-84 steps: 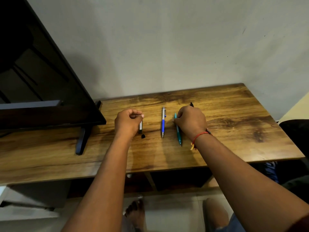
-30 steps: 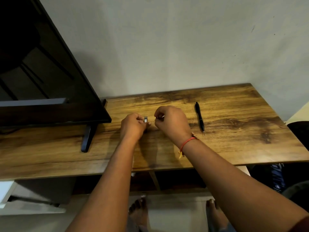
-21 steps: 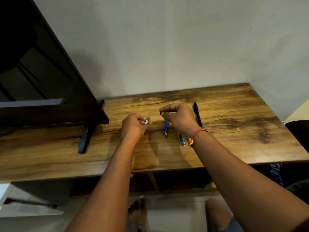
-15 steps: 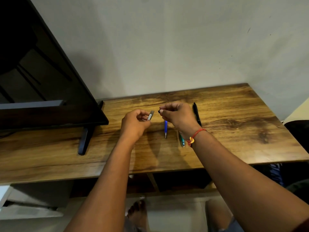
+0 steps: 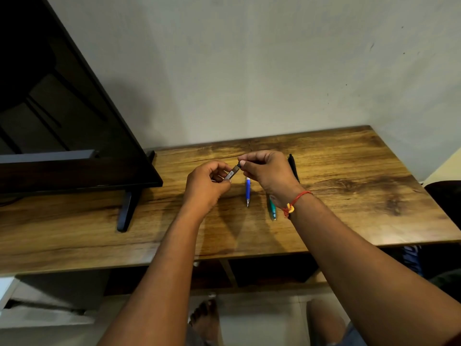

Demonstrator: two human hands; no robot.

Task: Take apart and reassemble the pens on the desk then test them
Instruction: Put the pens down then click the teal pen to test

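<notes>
Two hands raised over the desk (image 5: 361,196), head view. Grips a grey pen barrel (image 5: 230,174) in the left hand (image 5: 204,186), fingers curled round it. Pinches a small black end piece (image 5: 239,165) (at the barrel's upper end) in the right hand (image 5: 269,173). Flat on the desk, from the right hand: blue pen (image 5: 247,192) at 7 o'clock, green pen (image 5: 272,209) at 6, black pen (image 5: 293,167) at 3.

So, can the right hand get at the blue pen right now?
Probably, once freed: the right hand hovers over the blue pen with nothing between, but its fingers pinch a small black part.
</notes>
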